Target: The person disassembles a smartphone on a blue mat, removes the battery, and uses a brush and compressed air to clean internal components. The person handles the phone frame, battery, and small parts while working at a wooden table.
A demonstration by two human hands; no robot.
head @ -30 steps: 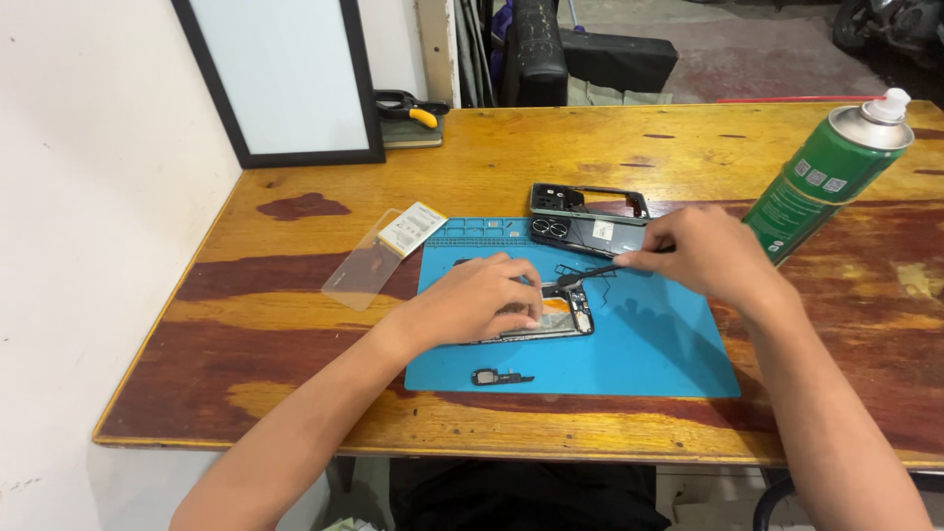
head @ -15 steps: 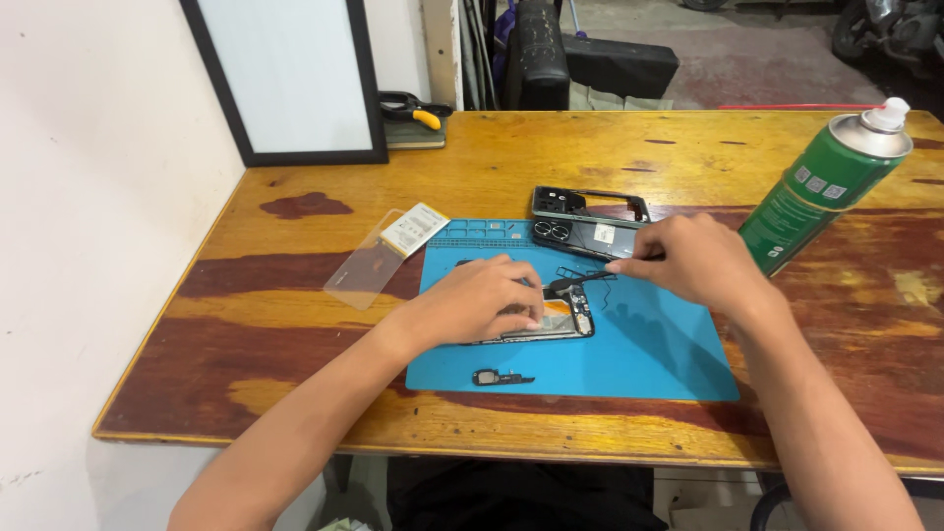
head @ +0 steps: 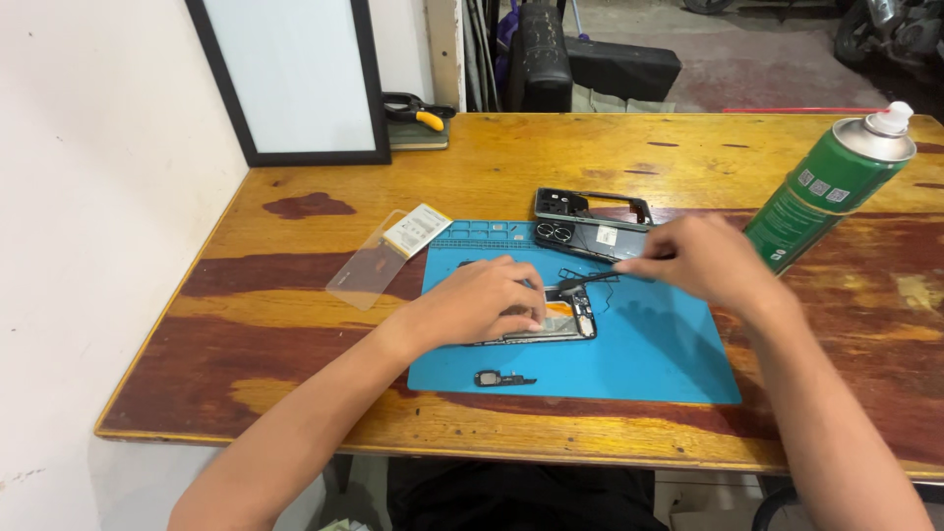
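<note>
Fingers of left hand (head: 482,300) are pressing flat on opened phone (head: 551,324), partly hiding it; right hand (head: 703,261) is pinching black tool (head: 585,283); green spray can (head: 826,187) is standing near, phone frame (head: 590,221) lying behind.

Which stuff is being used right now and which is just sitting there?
In use: left hand pressing the opened phone; right hand holding a black tool; blue mat.
Lying about: green spray can, phone frame, clear sleeve, small black part.

Repair workshop, blue work mat (head: 649,354), green spray can (head: 821,192), opened phone (head: 551,323)
</note>
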